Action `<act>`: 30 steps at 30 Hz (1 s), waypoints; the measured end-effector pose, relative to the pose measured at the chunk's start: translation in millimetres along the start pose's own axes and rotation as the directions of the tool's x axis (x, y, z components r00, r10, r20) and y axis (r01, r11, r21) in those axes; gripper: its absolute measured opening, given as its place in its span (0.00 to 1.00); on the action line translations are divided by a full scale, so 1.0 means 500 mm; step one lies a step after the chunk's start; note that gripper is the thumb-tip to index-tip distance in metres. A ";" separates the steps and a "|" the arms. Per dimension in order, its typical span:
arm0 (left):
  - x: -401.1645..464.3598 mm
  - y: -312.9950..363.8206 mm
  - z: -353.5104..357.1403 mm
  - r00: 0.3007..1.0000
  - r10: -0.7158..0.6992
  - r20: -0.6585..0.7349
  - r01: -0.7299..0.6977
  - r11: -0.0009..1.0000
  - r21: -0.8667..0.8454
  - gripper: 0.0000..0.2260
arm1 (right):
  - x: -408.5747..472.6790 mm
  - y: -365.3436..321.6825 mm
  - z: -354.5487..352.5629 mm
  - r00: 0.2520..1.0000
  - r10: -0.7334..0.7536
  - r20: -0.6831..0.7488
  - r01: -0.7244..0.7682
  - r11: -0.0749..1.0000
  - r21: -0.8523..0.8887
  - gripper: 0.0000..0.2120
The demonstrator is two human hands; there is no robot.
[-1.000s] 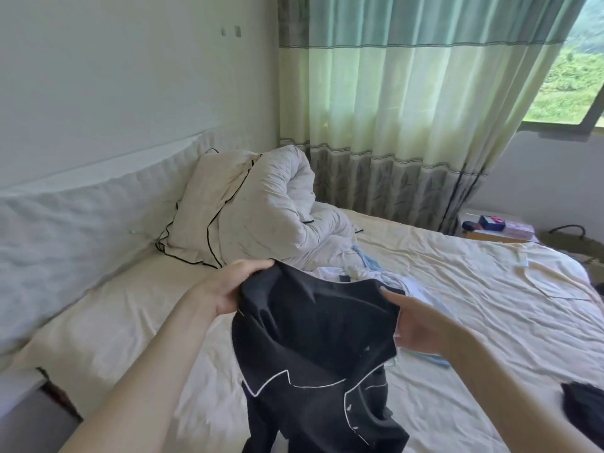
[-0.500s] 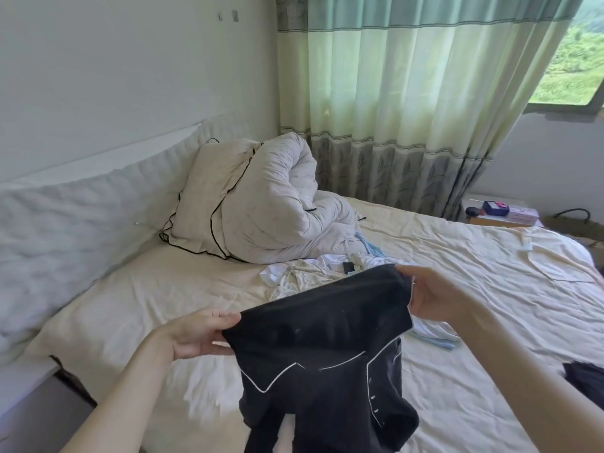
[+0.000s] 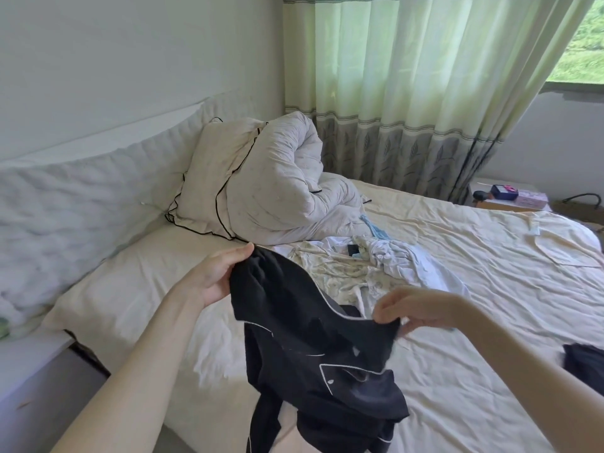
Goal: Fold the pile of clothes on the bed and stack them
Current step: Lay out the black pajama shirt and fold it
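Black cloth with thin white piping hangs nearest, a shirt held up in the air over the near edge of the bed. It droops in loose folds and its lower part falls in a heap, so I judge it light, soft and quite limp; it will not keep any shape alone and must be laid flat before folding. The left hand grips one upper edge, fingers curled into the cloth with the thumb on top. The right hand pinches the other upper edge with bent fingertips. Good places to hold it are probably the two shoulder seams or the collar corners, where the cloth is doubled and less slippery. Behind the shirt, the pile of clothes lies crumpled on the sheet, pale and thin. Farther back a rolled quilt leans against a pillow, before the curtain.
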State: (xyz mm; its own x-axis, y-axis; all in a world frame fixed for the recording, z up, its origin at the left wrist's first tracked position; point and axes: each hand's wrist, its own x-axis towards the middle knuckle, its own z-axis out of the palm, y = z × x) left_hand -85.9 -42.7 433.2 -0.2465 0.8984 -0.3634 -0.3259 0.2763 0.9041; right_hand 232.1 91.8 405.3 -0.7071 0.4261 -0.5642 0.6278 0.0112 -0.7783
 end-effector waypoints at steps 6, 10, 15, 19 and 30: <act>-0.019 -0.042 -0.016 0.997 -0.071 -0.007 0.070 0.963 0.262 0.06 | 0.018 0.021 0.017 0.876 -0.184 -0.446 0.186 0.982 -0.039 0.10; -0.029 -0.055 -0.042 0.991 -0.131 0.002 0.124 0.938 0.323 0.06 | 0.022 0.039 0.034 0.922 -0.137 -0.361 0.299 0.846 0.442 0.14; -0.030 -0.070 -0.049 0.986 -0.161 0.037 0.152 0.972 0.178 0.09 | 0.004 0.035 0.038 0.952 -0.141 -0.271 0.162 0.985 0.056 0.18; -0.032 -0.074 -0.051 0.980 -0.189 0.066 0.177 0.971 0.159 0.11 | 0.014 0.035 0.025 0.936 -0.143 -0.323 0.086 0.979 -0.185 0.22; -0.055 -0.102 -0.072 0.958 -0.281 0.066 0.108 0.562 0.820 0.22 | 0.021 -0.009 0.027 0.947 0.148 -0.286 0.086 0.739 0.668 0.08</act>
State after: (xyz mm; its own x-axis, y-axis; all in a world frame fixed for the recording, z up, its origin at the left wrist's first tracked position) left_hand -95.1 -93.8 389.2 -0.0843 0.8053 -0.5869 0.5389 0.5322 0.6529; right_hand 217.4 84.0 398.8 -0.4839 0.6637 -0.5704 0.1855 -0.5591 -0.8081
